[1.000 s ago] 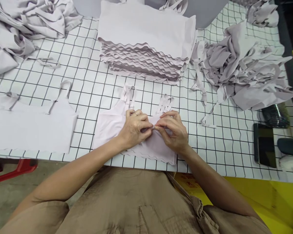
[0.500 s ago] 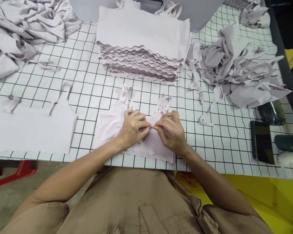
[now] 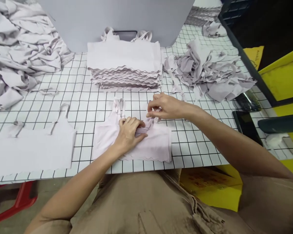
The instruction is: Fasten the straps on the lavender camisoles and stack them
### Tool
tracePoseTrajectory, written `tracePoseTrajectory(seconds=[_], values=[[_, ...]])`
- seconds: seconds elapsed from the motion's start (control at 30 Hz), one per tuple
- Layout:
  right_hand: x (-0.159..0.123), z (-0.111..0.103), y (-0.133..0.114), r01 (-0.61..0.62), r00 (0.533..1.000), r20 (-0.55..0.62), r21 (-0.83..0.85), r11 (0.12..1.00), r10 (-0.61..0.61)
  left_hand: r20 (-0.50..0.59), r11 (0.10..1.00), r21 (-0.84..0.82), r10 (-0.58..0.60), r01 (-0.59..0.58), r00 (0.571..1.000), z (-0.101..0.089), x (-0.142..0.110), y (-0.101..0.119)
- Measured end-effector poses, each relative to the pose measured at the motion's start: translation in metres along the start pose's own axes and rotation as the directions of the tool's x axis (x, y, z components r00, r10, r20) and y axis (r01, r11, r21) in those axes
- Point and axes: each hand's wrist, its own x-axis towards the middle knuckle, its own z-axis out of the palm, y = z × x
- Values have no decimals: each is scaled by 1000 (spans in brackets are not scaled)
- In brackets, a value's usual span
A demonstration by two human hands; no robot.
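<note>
A pale pink strappy top (image 3: 158, 143) lies folded near the table's front edge, with its wavy hem toward me. My left hand (image 3: 129, 133) rests on its middle, thumb and index finger apart, and a darker fold of cloth shows between them. A bunch of straps (image 3: 118, 107) stands up beyond that hand. Above the top's right side, my right hand (image 3: 164, 105) has its thumb and fingers pinched at the raised cloth by the right straps. The hand partly hides those straps, and the exact point of grip is hard to see.
Behind the top stands a neat stack of similar tops (image 3: 124, 61) before a grey panel (image 3: 117, 19). Loose garments (image 3: 17, 55) heap at the left, more (image 3: 210, 74) at the right. Another top (image 3: 34, 149) lies flat at left; a phone (image 3: 246, 126) is at right.
Both hands were pinching together at the top's upper edge. My right hand has moved up and away with the cloth; my left thumb and index finger have parted. The view has shifted.
</note>
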Motion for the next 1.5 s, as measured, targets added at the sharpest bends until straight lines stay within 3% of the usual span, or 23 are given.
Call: tracePoseTrajectory(seconds=[0.13,0.3,0.43,0.57,0.63,0.7,0.77,0.83,0.87,0.97,1.03,1.07,1.1,1.17,1.3,1.37,1.43,1.5], values=[[18,-16,14,-152,988,-42,-106,983,148,-77,994,105,42,-34,996,2,-1,2],[15,-4,24,-269,958,-148,-182,946,244,-65,961,218,190,-172,980,-1,-5,4],[-21,41,-17,-323,891,-406,-248,913,205,-8,931,248,280,-269,960,-13,-16,20],[-78,113,-70,-206,938,-332,-305,930,98,74,866,409,281,-286,957,-15,-43,22],[-108,137,-78,-265,936,-308,-289,920,173,80,841,485,230,-239,970,-17,-62,11],[-137,142,-72,-356,911,-305,-250,900,276,62,834,527,151,-161,987,-23,-81,-6],[-158,130,-56,-392,897,-299,-196,899,326,11,843,532,89,-81,996,-34,-97,-22],[-167,102,-34,-430,859,-355,-112,896,367,-43,869,495,38,-12,998,-43,-105,-32],[-165,84,-22,-474,814,-415,-67,878,407,-70,886,464,10,24,997,-46,-105,-34],[-141,23,19,-680,589,-595,0,733,547,-133,931,360,-12,59,991,-51,-95,-25],[-118,-11,40,-835,473,-563,-39,549,678,-152,943,332,60,-6,987,-52,-83,-16],[-109,-24,47,-871,450,-495,-57,489,744,-152,939,338,116,-59,981,-54,-78,-13],[-102,-32,51,-881,447,-438,-67,467,780,-151,929,352,175,-113,973,-56,-74,-12],[-101,-38,49,-860,497,-326,-65,506,804,-155,908,374,262,-189,952,-62,-73,-16],[-141,-27,22,-710,700,-121,-10,704,704,-192,920,342,270,-194,943,-74,-88,-39],[-163,-23,10,-615,780,-108,41,787,616,-206,942,300,217,-150,954,-74,-94,-45],[-173,-28,7,-579,787,-210,71,812,580,-197,960,255,164,-111,967,-67,-95,-44],[-164,-39,16,-614,721,-362,64,787,591,-184,961,246,177,-129,967,-53,-91,-39]])
